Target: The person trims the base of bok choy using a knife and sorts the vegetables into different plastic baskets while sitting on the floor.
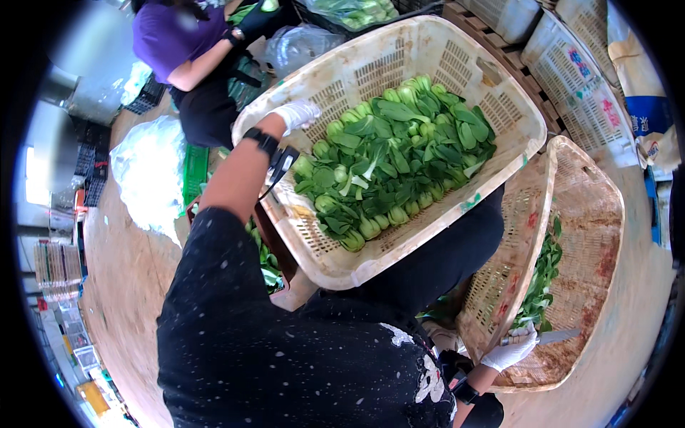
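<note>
A big off-white plastic basket (pixel 428 43) stands tilted in front of me, with rows of bok choy (pixel 399 153) and loose green leaves in it. My left hand (pixel 298 115), in a white glove, is over this basket's left side, its fingers apart and empty. Low on the right, my gloved right hand (pixel 519 349) grips a knife (pixel 560 335) by its handle. The blade points right, across a second, stained basket (pixel 596 250). Green leafy vegetables (pixel 544 282) lie inside that one, just above my right hand.
At upper left sits a person in a purple shirt (pixel 168 39), a dark-gloved hand holding greens. Clear plastic bags (pixel 150 171) lie beside a green crate (pixel 194 171). More greens (pixel 267 267) are below my left arm. White baskets (pixel 578 85) and a sack (pixel 642 78) stand at upper right.
</note>
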Tool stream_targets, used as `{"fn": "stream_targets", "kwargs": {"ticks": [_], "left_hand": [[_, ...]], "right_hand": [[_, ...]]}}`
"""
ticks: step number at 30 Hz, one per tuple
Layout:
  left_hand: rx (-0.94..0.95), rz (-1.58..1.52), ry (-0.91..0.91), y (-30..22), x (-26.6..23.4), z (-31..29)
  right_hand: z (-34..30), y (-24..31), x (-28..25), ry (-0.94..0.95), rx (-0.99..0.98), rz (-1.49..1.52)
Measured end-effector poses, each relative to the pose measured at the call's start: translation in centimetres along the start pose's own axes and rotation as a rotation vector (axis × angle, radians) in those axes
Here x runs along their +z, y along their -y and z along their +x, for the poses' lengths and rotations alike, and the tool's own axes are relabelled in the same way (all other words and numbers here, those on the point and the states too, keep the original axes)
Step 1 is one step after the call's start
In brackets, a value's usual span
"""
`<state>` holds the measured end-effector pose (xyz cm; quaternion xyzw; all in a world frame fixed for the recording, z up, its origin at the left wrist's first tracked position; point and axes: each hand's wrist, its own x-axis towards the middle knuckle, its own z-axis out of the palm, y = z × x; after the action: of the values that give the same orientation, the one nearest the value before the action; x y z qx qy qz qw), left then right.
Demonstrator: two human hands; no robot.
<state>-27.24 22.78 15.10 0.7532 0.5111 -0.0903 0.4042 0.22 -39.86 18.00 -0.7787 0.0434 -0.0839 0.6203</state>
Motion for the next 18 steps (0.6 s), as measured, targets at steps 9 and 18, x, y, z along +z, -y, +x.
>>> {"fn": "stream_targets", "kwargs": {"ticks": [9,18], "left_hand": [[-0.458,0.154,0.194,23.8,9.9,8.9],[-0.443,-0.326,0.151,11.6,9.3,6.9]], "right_hand": [[0.6,-0.1,1.7,0.037,0.079,0.050],[-0.2,-0.4,0.6,-0.004,0.030,-0.049]]}}
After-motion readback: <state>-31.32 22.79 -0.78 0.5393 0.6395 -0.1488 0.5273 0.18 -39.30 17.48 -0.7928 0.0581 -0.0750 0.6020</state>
